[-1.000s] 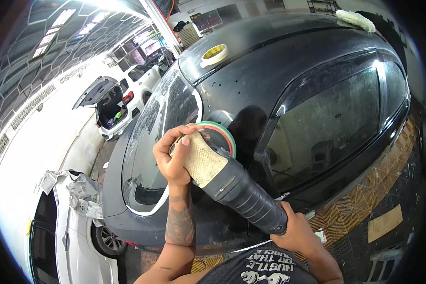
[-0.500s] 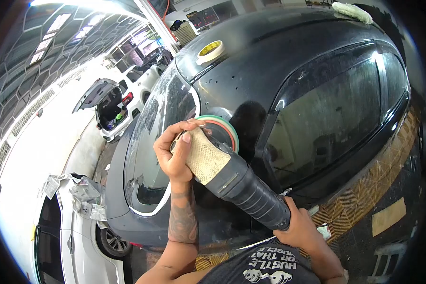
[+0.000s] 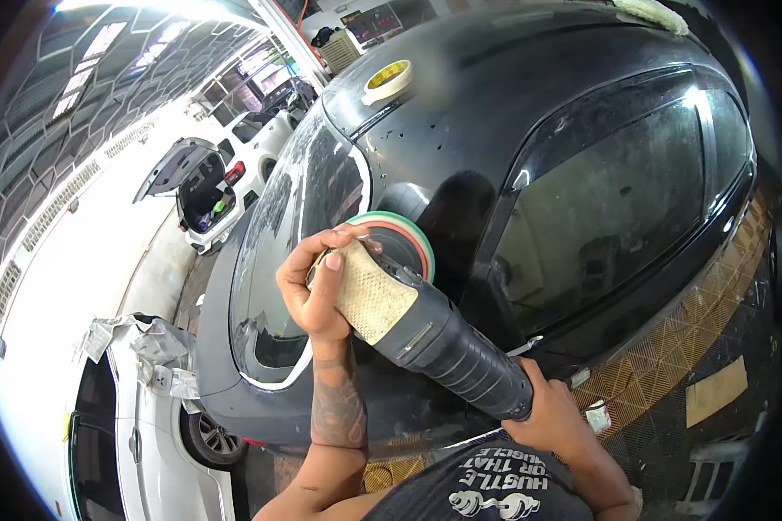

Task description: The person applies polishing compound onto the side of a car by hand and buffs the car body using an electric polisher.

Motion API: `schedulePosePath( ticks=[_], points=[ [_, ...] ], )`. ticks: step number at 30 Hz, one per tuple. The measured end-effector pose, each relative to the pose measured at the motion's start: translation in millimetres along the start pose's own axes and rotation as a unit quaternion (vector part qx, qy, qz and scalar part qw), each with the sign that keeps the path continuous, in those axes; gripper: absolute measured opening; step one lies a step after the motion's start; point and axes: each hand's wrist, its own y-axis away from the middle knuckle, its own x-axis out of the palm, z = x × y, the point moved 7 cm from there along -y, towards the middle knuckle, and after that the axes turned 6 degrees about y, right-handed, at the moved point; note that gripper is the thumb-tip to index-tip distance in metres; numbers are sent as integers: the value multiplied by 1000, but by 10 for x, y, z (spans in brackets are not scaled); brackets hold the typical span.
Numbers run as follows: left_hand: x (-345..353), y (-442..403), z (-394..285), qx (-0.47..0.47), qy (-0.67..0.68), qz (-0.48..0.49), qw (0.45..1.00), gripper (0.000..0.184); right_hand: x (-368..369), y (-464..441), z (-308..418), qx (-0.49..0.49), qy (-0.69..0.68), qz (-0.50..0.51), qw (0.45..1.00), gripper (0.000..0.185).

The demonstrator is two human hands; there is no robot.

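Observation:
A black polisher (image 3: 452,347) with a pale textured cover on its head slants across the middle of the view. My left hand (image 3: 319,291) is closed around the polisher's head, with the thumb over the cover. At the other end, my right hand (image 3: 547,410) wraps the rear of the body. The round green-and-red pad (image 3: 421,239) lies against the dark car (image 3: 469,82), on the rear pillar between the back window and the side window. My left hand and the head hide part of the pad.
A roll of masking tape (image 3: 375,91) rests on the car's roof, with a fluffy white pad (image 3: 652,14) farther along. White tape edges the back window (image 3: 282,243). A white car (image 3: 135,434) with paper on it stands at left. Cardboard (image 3: 717,392) lies on the floor at right.
The view has shifted slightly. The polisher and both hands have moved a little left relative to the car, with the pad still against the panel. Both hands keep their grip.

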Motion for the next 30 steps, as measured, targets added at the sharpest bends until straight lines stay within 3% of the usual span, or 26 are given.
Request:
schedulePosePath(
  ticks=[15,30],
  points=[
    [-152,252,-73,1,-32,-29,999,23,134,-17,27,-33,-54,23,998,83],
    [-521,833,-212,11,-30,-120,992,23,285,33,1,-58,13,79,995,87]
  ],
)
